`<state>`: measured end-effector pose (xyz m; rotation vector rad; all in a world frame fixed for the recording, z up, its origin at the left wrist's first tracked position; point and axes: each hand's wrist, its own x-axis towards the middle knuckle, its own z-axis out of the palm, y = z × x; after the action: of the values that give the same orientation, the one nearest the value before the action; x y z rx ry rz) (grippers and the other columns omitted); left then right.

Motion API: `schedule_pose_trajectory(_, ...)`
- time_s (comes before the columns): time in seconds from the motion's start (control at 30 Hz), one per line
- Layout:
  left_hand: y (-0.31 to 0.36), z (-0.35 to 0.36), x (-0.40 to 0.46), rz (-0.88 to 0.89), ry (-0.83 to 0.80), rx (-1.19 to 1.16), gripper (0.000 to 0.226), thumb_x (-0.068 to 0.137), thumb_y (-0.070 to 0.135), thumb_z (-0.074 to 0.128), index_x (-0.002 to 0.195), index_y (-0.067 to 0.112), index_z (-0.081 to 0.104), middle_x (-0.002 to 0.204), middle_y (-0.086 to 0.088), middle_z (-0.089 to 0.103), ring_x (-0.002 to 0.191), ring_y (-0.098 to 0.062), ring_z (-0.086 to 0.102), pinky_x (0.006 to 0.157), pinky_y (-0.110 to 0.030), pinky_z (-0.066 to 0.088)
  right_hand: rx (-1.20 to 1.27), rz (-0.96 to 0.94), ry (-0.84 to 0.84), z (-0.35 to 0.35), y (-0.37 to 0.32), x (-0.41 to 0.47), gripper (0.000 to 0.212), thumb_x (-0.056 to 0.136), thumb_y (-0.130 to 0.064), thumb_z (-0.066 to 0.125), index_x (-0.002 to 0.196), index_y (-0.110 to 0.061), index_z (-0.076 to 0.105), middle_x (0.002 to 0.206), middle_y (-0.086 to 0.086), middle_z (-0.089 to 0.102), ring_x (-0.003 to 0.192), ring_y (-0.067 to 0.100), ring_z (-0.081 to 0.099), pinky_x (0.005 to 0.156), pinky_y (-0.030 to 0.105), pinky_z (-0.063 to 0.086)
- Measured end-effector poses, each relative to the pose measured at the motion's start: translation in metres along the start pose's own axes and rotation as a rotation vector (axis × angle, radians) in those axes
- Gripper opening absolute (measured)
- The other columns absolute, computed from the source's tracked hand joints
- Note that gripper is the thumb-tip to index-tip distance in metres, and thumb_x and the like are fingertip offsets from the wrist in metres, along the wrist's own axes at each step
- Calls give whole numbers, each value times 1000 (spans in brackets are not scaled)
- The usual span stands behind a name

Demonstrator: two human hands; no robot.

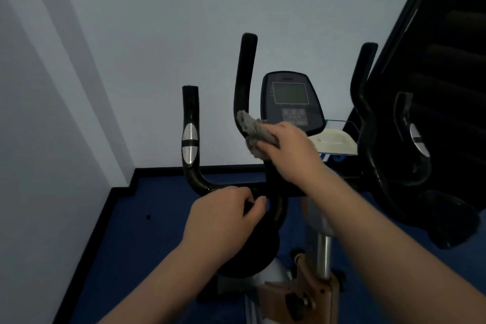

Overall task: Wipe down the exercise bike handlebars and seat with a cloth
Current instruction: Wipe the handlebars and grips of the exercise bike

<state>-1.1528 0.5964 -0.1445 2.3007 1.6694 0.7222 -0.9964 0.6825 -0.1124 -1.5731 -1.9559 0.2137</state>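
Single head-worn wide-angle view, forward and down, close over the handlebars (238, 188) toward a wall corner (126, 166).

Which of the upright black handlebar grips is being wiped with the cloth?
The tall inner grip just left of the console: the right hand presses the grey cloth against its base. The shorter grip with the silver sensor is untouched.

left hand (226, 214) fingers curled gripping, right hand (289, 150) clutching, arms extended

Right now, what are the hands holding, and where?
Right hand grips the bunched grey cloth around its middle; left hand holds the handlebar at its crossbar.
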Motion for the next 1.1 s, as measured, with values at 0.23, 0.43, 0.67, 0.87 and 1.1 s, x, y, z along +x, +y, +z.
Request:
schedule_pose_trajectory(0.23, 0, -1, 1, -22, -18, -23, 44, 87, 61, 34, 70, 28, 57, 55, 8, 50, 51, -4, 47, 49, -22, 31, 72, 195, 24, 11, -23, 54, 27, 100, -33, 46, 113, -17, 64, 102, 9, 65, 97, 31, 60, 77, 35, 48)
schedule_pose_trajectory(0.43, -3, 0, 1, -19, -20, -67, 44, 87, 61, 36, 69, 27, 57, 54, 8, 50, 51, -4, 49, 49, -21, 31, 27, 270, -352, -24, -3, 45, 33, 97, -39, 49, 102, -14, 70, 83, 10, 70, 70, 23, 63, 65, 37, 52)
schedule_pose_trajectory(0.67, -2, 0, 1, -29, -29, -109, 45, 85, 62, 35, 65, 27, 54, 51, 10, 48, 52, 0, 49, 46, -19, 26, -201, 158, -95, 11, -35, 61, 38, 102, -37, 38, 130, -16, 53, 119, 12, 62, 107, 31, 56, 74, 33, 41)
schedule_pose_trajectory(0.87, -4, 1, 1, -10, -22, -135, 46, 84, 64, 33, 66, 26, 54, 56, 9, 50, 55, -3, 51, 49, -19, 31, -236, 175, -247, -24, -19, 54, 31, 97, -38, 46, 113, -19, 65, 100, 8, 69, 84, 26, 67, 74, 35, 53)
schedule_pose_trajectory(1.1, -3, 3, 0, 2, -1, -93, 46, 87, 63, 34, 72, 26, 56, 71, 11, 58, 69, -4, 56, 61, -18, 43, 360, 254, 321, -11, -40, 120, 27, 102, -28, 41, 119, -20, 60, 107, 4, 66, 101, 26, 61, 80, 33, 46)
